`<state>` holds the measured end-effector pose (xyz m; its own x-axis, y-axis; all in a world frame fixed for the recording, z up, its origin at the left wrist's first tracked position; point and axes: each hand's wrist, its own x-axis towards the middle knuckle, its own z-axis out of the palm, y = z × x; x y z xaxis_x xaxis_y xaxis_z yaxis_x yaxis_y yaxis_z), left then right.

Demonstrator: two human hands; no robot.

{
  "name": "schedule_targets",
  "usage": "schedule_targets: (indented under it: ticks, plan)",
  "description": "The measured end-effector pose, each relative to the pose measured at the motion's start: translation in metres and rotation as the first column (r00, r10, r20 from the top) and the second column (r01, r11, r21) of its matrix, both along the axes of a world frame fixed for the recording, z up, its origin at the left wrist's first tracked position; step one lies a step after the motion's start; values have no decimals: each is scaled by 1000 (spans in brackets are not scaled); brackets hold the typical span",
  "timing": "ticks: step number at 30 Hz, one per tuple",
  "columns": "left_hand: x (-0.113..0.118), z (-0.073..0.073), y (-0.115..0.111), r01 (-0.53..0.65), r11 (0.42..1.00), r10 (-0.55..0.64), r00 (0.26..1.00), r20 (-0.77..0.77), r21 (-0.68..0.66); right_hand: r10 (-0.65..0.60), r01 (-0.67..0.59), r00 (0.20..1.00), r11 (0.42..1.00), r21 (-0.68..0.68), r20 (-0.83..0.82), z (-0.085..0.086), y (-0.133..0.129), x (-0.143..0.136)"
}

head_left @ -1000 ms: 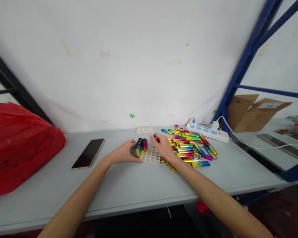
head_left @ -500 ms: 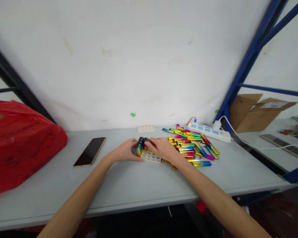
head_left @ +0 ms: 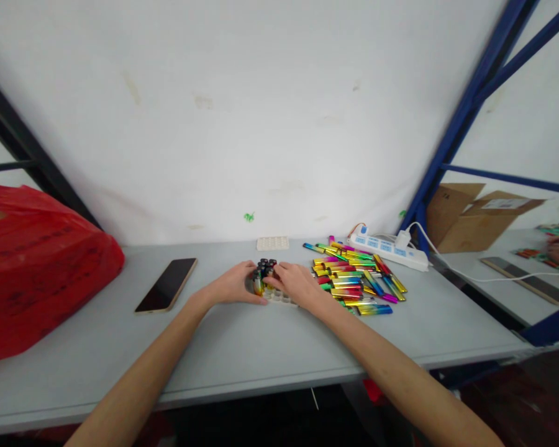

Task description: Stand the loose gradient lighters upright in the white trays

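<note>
Small shiny rainbow-coloured lighters point(head_left: 263, 273) standing upright in a white cell tray point(head_left: 279, 297) mid-desk point(head_left: 242, 347). Left hand point(head_left: 235, 284) cupped against the cluster; right hand point(head_left: 294, 280) curled over the tray, fingertips on one lighter, grip unclear. Heap of loose lighters point(head_left: 354, 276) just right; phone point(head_left: 166, 284) well left.

A scuffed white wall point(head_left: 242, 118) with small green marks rises behind a pale grey table point(head_left: 242, 347). Blue steel racking point(head_left: 451, 149) slants up on the right, a black frame post point(head_left: 32, 161) on the left. Beyond the racking, a second grey table point(head_left: 498, 248) bears a cardboard box point(head_left: 475, 217). Under the tables the floor is dark. The light is even and soft.
</note>
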<state>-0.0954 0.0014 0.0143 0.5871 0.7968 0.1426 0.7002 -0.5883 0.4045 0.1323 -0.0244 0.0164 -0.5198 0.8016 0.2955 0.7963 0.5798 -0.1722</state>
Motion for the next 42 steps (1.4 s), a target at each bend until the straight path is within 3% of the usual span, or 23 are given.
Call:
schedule_targets:
  ticks: [5,9,15,19,24,31,35,38,42]
  plan:
    - [1,1,-1,-34,999,34,999,-12,2,-2,4,1000,997,77,-31,2,10,13]
    - [3,3,-4,-77,997,77,997,3,18,-186,203,976,966,158,-115,-3,36,42]
    - [3,5,-5,-71,997,70,997,14,8,-338,336,941,938,91,12,-17,68,83]
    - [3,4,-4,-68,998,68,997,21,11,-383,384,922,923,-11,52,-16,68,85]
    - [2,4,-3,-67,998,67,998,-12,12,-413,414,910,909,-40,33,-9,61,81]
    - [4,7,-4,-71,997,71,997,-31,17,-237,238,971,971,-32,37,-9,58,81]
    - [4,6,-4,-71,997,71,997,-17,22,-155,163,972,986,32,-177,-13,59,74]
    - [4,6,-4,-64,998,64,998,-1,23,-82,68,874,997,-48,-479,-16,57,65]
    - [4,7,-5,-60,998,60,998,-1,17,-37,-221,596,953,-208,-802,-21,51,46]
